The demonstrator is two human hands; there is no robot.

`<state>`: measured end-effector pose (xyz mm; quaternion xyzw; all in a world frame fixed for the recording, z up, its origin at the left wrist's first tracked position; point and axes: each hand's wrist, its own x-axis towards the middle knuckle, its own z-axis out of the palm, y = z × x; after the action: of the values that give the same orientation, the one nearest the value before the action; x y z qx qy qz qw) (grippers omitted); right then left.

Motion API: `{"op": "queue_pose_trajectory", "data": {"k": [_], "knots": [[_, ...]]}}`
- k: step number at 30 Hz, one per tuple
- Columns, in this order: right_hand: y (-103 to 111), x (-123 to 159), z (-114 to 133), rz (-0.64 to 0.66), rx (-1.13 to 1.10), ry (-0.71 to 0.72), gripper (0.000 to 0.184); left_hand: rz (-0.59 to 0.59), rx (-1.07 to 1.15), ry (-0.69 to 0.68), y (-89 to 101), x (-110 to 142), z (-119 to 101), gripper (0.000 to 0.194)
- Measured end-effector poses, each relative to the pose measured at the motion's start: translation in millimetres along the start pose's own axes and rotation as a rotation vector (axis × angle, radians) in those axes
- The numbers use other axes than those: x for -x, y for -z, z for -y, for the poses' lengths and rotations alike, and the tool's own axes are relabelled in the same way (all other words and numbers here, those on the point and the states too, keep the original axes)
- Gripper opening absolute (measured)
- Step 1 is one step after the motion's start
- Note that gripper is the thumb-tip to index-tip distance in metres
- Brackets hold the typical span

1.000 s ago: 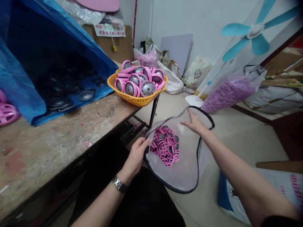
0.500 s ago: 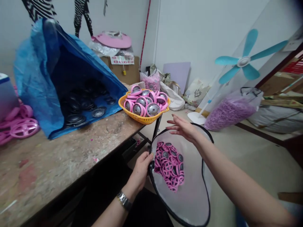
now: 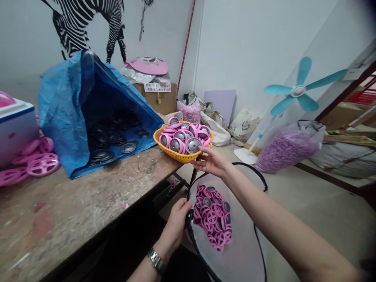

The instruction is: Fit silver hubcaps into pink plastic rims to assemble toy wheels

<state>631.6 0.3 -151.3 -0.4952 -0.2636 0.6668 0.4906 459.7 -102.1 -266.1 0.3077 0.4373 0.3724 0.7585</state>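
Observation:
My left hand (image 3: pixel 177 219) is closed on the black-edged rim of a white mesh hamper (image 3: pixel 243 235). Pink toy wheels (image 3: pixel 216 219), some with grey hubs, lie heaped inside it. Above the hamper's far side, my right hand (image 3: pixel 212 161) reaches to the yellow plastic basket (image 3: pixel 182 157), its fingers apart and the thumb by the rim. Whether the fingertips touch the basket cannot be made out. Pink wheels with grey hubs (image 3: pixel 193 145) fill the basket, which sits on the corner of the worn table (image 3: pixel 129 188).
A blue bag (image 3: pixel 61 105) with black discs (image 3: pixel 101 152) lies open on the table. Left of it are pink wheel rings (image 3: pixel 43 164) and a white box (image 3: pixel 16 129). A teal fan (image 3: pixel 298 91) and a bag of purple pieces (image 3: pixel 288 150) stand on the floor at right.
My right hand has moved left, from over the hamper to the edge of the yellow basket. My left hand keeps its hold on the hamper rim. The view has tilted up slightly and turned left.

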Motion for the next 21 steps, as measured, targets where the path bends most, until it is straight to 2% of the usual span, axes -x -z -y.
{"op": "queue_pose_trajectory", "data": {"k": [3, 7, 11, 17, 21], "knots": [[-2, -2, 3, 0.012, 0.023, -0.068, 0.016, -0.003, 0.013, -0.003, 0.6, 1, -1, 0.049], [-4, -3, 2, 0.036, 0.024, -0.090, 0.020, -0.011, 0.016, 0.020, 0.0, 2, -1, 0.049], [-8, -4, 0, 0.016, -0.035, -0.081, 0.005, -0.024, 0.004, 0.023, -0.7, 3, -2, 0.050], [-8, -3, 0, 0.000, -0.071, -0.080, 0.015, -0.010, 0.012, -0.013, -0.1, 5, -3, 0.048], [3, 16, 1, 0.016, -0.062, -0.053, 0.020, -0.016, 0.017, -0.035, -0.4, 6, -5, 0.046]]}}
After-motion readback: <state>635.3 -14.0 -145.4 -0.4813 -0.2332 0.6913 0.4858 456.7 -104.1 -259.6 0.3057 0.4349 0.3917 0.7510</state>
